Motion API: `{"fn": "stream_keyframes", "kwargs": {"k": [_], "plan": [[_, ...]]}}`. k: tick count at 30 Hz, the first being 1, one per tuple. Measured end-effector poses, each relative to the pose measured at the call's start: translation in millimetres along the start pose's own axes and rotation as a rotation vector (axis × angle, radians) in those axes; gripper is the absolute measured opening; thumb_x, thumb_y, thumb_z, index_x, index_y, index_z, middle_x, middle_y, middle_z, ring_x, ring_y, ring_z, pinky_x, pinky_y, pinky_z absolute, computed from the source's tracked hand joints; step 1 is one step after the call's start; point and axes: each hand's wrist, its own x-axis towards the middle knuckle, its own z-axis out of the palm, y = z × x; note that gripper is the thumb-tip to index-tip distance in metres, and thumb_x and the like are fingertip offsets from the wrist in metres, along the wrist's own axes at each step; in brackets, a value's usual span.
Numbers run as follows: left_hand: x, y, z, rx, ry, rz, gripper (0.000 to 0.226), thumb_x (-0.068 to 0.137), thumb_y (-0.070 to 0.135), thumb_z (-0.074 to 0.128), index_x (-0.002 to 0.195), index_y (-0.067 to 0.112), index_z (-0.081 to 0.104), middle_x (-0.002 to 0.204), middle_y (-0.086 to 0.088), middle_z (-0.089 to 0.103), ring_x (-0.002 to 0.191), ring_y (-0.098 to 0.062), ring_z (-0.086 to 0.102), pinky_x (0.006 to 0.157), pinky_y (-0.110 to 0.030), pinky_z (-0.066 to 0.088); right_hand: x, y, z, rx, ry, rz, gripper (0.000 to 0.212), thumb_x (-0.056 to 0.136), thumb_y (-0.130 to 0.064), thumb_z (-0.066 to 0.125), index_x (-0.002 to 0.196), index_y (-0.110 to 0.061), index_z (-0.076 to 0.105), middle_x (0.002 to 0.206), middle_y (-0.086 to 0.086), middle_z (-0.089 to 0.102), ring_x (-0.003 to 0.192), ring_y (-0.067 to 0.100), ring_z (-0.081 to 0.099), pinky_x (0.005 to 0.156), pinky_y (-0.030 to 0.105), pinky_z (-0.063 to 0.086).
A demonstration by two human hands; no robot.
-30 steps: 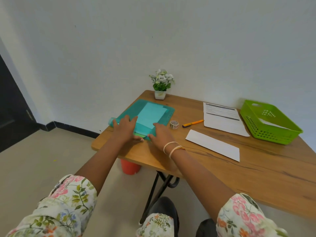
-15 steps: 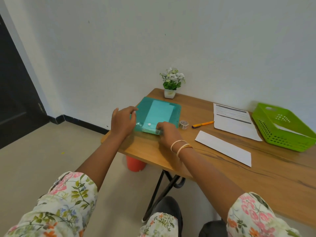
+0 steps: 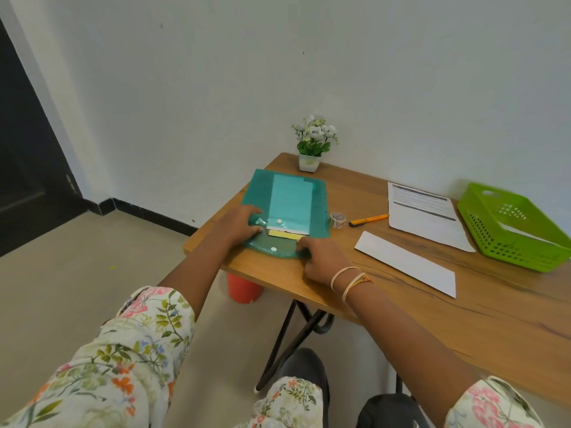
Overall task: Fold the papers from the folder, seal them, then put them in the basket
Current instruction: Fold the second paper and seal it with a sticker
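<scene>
Pinning the teal folder (image 3: pixel 287 208) to the table (image 3: pixel 463 304), the left hand (image 3: pixel 238 225) lies on its near left corner with fingers curled over the plastic, seemingly to stop it sliding. The right hand (image 3: pixel 321 261) grips the opened flap (image 3: pixel 275 247) at the near edge, holding it down so the mouth stays clear. Between both hands, white and yellow papers (image 3: pixel 285 230) peek from the opening, ready to be drawn out. A folded sheet (image 3: pixel 404 262) lies just right of the right hand, and the green basket (image 3: pixel 513 233) waits well beyond it, probably to receive sealed sheets.
</scene>
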Motion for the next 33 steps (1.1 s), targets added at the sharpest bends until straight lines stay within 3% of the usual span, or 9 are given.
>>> {"fn": "stream_keyframes", "kwargs": {"k": [4,9,11,16,21,27,33], "plan": [[6,2,-5,0.115,0.107,-0.059,0.037,0.089,0.024,0.066,0.125,0.019,0.061,0.126,-0.009,0.059,0.112,-0.026,0.056,0.086,-0.034,0.046,-1,1,2,0.062,0.017,0.014,0.036,0.079,-0.011,0.059,0.112,-0.025,0.06,0.119,0.008,0.059,0.106,0.026,0.056,0.088,0.037,0.053],[3,5,4,0.23,0.246,-0.01,0.022,0.087,0.026,0.06,0.095,0.009,0.072,0.087,-0.009,0.068,0.077,-0.023,0.061,0.061,-0.032,0.047,2,1,-2,0.053,0.02,0.014,0.034,0.078,-0.011,0.057,0.109,-0.025,0.064,0.114,0.005,0.063,0.104,0.025,0.057,0.086,0.034,0.053],[2,-1,12,0.208,0.317,-0.003,0.022,0.087,0.026,0.058,0.089,0.009,0.072,0.078,-0.009,0.068,0.071,-0.024,0.059,0.058,-0.033,0.048,5,2,-5,0.069,0.016,0.023,0.033,0.077,-0.01,0.055,0.105,-0.023,0.066,0.111,0.003,0.065,0.103,0.024,0.058,0.087,0.034,0.053],[1,-8,24,0.18,0.444,0.048,0.028,0.095,0.029,0.052,0.084,0.012,0.071,0.075,-0.006,0.068,0.065,-0.021,0.059,0.055,-0.035,0.051,19,-8,-5,0.014,0.135,0.032,0.025,0.087,-0.017,0.045,0.097,-0.014,0.068,0.093,0.011,0.069,0.087,0.03,0.064,0.072,0.035,0.054],[-1,-11,27,0.204,0.488,0.094,0.029,0.097,0.029,0.051,0.075,0.014,0.064,0.068,-0.001,0.062,0.059,-0.018,0.054,0.05,-0.035,0.049,44,-22,2,-0.148,0.18,0.04,0.026,0.095,-0.019,0.048,0.115,-0.012,0.063,0.111,0.014,0.066,0.103,0.034,0.062,0.081,0.039,0.052],[-2,-11,27,0.22,0.514,0.12,0.029,0.097,0.03,0.051,0.074,0.016,0.062,0.067,0.0,0.06,0.058,-0.019,0.054,0.048,-0.035,0.048,57,-28,7,-0.208,0.18,0.03,0.038,0.093,-0.045,0.052,0.114,-0.015,0.063,0.107,0.012,0.066,0.099,0.032,0.063,0.075,0.037,0.052],[-3,-9,26,0.216,0.537,0.166,0.029,0.096,0.027,0.053,0.07,0.015,0.06,0.063,0.001,0.057,0.056,-0.017,0.051,0.046,-0.03,0.042,61,-30,7,-0.225,0.214,0.034,0.027,0.095,-0.028,0.047,0.101,-0.01,0.066,0.098,0.015,0.066,0.09,0.035,0.064,0.068,0.036,0.05]]}}
